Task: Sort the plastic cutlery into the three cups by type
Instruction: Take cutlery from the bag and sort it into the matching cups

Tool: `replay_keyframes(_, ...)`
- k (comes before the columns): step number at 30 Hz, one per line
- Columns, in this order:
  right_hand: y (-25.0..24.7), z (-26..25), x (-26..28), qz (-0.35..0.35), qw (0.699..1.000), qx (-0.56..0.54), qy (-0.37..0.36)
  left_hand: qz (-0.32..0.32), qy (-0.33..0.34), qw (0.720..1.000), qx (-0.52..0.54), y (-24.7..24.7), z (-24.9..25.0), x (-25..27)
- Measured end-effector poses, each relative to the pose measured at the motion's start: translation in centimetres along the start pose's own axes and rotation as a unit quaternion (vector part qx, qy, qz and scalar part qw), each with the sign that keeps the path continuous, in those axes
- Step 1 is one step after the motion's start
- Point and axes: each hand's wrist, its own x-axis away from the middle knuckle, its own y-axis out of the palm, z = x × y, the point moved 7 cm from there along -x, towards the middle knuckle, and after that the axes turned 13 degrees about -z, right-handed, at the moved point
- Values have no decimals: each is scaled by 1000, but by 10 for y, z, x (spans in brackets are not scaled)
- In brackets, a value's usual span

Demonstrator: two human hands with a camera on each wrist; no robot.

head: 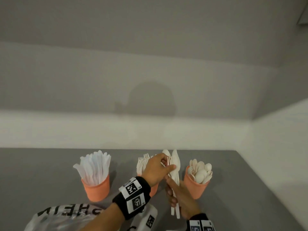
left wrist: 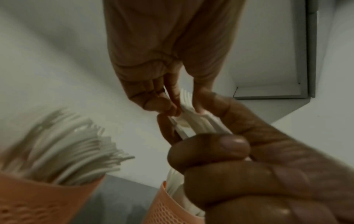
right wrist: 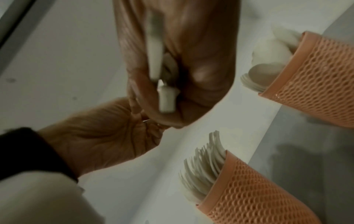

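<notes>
My right hand [head: 176,195] grips a bundle of white plastic cutlery [head: 175,165] upright by its handles, between the middle and right cups. My left hand [head: 169,163] reaches across and pinches one piece near the bundle's top. In the left wrist view, fork tines [left wrist: 186,94] show between its fingers [left wrist: 172,106]. Three orange mesh cups stand in a row. The left cup [head: 97,189] holds knives. The middle cup [head: 154,189], largely hidden behind my left wrist, holds forks [right wrist: 203,171]. The right cup [head: 196,185] holds spoons [right wrist: 268,72].
A crumpled plastic bag [head: 66,215] with black letters lies at the near left edge of the grey table [head: 41,172]. A white wall rises right behind the cups. The table's right edge [head: 260,189] runs diagonally close to the spoon cup.
</notes>
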Motion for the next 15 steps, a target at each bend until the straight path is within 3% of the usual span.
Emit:
replay_keyframes(4, -15, 3, 6, 51, 998, -26, -2, 3, -31, 994, 100, 5, -7, -7)
replay_keyframes(9, -22, 0, 5, 80, 996, -21, -31, 29, -17, 992, 125, -5, -12, -8)
replay_keyframes(15, -29, 1, 4, 115, 991, 49, -43, 114, 19, 984, 132, -35, -7, -5)
